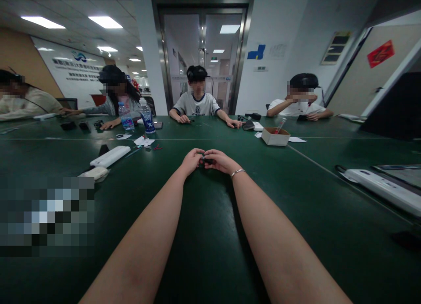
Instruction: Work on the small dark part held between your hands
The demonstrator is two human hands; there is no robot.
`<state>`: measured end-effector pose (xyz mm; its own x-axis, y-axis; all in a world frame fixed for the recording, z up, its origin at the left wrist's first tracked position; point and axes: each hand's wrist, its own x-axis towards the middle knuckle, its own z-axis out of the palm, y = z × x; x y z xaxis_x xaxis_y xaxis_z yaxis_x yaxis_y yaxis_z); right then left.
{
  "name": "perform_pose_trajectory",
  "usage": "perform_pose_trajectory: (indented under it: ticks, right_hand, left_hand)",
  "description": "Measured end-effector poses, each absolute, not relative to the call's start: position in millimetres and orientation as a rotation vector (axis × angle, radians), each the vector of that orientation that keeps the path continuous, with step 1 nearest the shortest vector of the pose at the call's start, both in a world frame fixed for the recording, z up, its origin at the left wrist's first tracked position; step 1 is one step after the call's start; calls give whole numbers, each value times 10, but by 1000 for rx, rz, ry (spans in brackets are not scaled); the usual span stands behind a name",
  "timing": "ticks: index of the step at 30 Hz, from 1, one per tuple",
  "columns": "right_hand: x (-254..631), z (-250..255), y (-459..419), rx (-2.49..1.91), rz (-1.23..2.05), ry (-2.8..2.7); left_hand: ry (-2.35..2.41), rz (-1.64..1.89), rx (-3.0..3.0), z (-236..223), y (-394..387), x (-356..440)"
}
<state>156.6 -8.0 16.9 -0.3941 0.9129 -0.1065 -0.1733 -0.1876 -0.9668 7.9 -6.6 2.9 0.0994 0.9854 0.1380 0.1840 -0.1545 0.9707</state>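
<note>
My left hand (191, 162) and my right hand (221, 160) meet over the green table (210, 216), with both arms stretched forward. Between their curled fingers is a small dark object (207, 161). It is mostly covered by the fingers and too small for me to tell its kind. Both hands are closed on it, the fingertips almost touching. A thin bracelet (237, 172) circles my right wrist.
To the left lie a white power strip-like bar (111, 156) and scraps of paper (144, 141), with bottles (147, 116) behind. A small open box (275, 137) stands at right, a long white device (383, 186) nearer. Several people wearing headsets sit around the table.
</note>
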Motion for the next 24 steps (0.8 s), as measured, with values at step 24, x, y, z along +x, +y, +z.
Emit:
perform_pose_trajectory:
  ticks: [24]
  right_hand:
    - [1591,176,-90,-929,1704,-1272]
  left_hand:
    - [1213,1178,1469,50,-87,98]
